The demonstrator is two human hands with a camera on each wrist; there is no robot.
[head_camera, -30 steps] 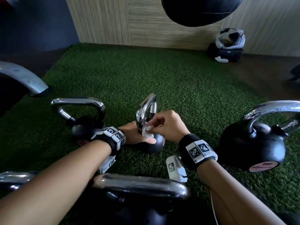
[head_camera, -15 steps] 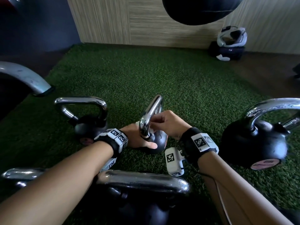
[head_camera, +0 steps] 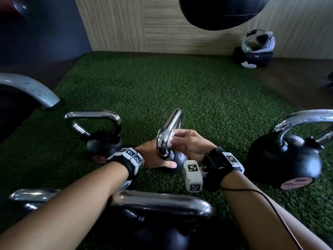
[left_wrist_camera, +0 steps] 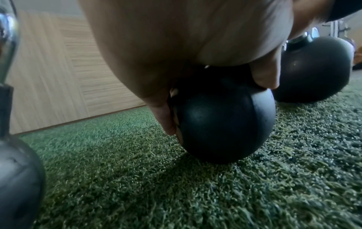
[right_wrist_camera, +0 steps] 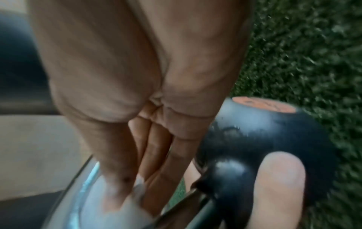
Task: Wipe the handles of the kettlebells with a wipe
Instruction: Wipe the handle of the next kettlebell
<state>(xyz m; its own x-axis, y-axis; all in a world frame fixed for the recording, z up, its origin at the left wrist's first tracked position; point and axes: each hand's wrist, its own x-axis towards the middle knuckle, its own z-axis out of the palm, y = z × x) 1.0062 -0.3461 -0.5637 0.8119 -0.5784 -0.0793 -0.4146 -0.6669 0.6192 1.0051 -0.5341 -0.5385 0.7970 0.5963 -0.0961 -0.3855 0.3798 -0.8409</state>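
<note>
A small kettlebell stands mid-turf, its chrome handle (head_camera: 169,130) edge-on above a black ball (head_camera: 173,160). My left hand (head_camera: 156,159) grips the ball from the left; in the left wrist view the thumb (left_wrist_camera: 266,74) and fingers (left_wrist_camera: 164,114) curl round the ball (left_wrist_camera: 225,120). My right hand (head_camera: 182,139) pinches a white wipe (head_camera: 171,139) against the near leg of the handle. The right wrist view shows the wipe (right_wrist_camera: 117,213) pressed on the chrome (right_wrist_camera: 78,201) under my fingertips, beside the ball (right_wrist_camera: 264,131).
Other kettlebells stand around on the green turf (head_camera: 180,87): one left (head_camera: 102,139), a big one right (head_camera: 284,159), one close under my forearms (head_camera: 162,204). A curved metal leg (head_camera: 32,89) is far left. A headset (head_camera: 255,44) lies by the wall.
My right hand has slid the wipe from the base of the handle's leg up to its middle, and the wrist has turned. The left hand stays on the ball.
</note>
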